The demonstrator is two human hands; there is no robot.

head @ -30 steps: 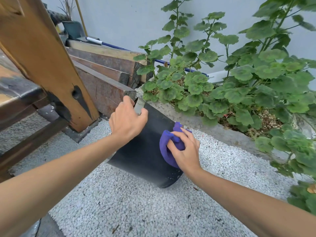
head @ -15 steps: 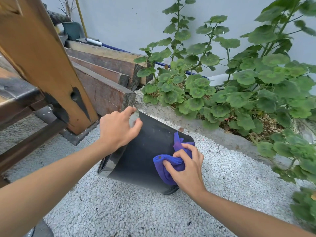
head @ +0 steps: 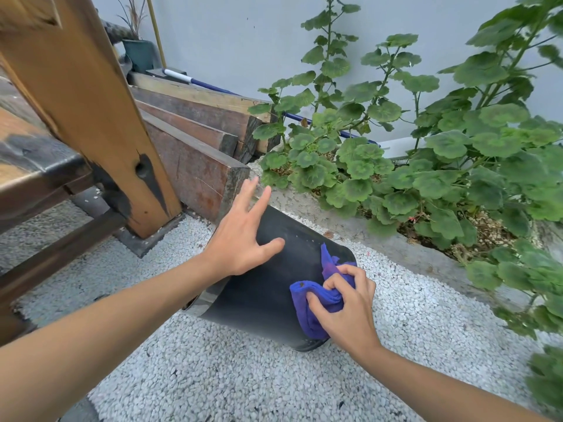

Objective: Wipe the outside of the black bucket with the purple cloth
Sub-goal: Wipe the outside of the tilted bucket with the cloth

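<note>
My fingers [head: 254, 194] on the left hand [head: 240, 239] are spread wide apart, gripping nothing; the palm and thumb lie flat on the upper side of the black bucket [head: 265, 287], and the longer fingers reach past its far edge towards the end of the nearest wooden beam [head: 195, 175]. My right hand [head: 347, 306] is closed in a fist around the purple cloth [head: 313, 300], bunched up and pressed against the bucket's outer wall near its bottom end; one corner of the cloth sticks up above my knuckles, and a fold hangs down below my fingers, still against the wall.

The bucket lies tipped on its side on the white gravel [head: 228, 376], its bottom end towards my right hand and its open rim towards my left forearm, where a pale grey edge of the rim shows. Only the outside is visible to me; I cannot tell what is inside.

Beyond the bucket, a low concrete kerb [head: 365, 220] runs past it, and behind that kerb stand the round-leaved green plants [head: 441, 166] in front of a pale wall [head: 243, 41]. To the left of the bucket rises a slanted wooden post [head: 91, 111], with more beams stacked behind the nearest one. A blue-and-white pole [head: 195, 82] lies along the wall behind the beams, and a dark plant pot [head: 138, 56] stands further back.
</note>
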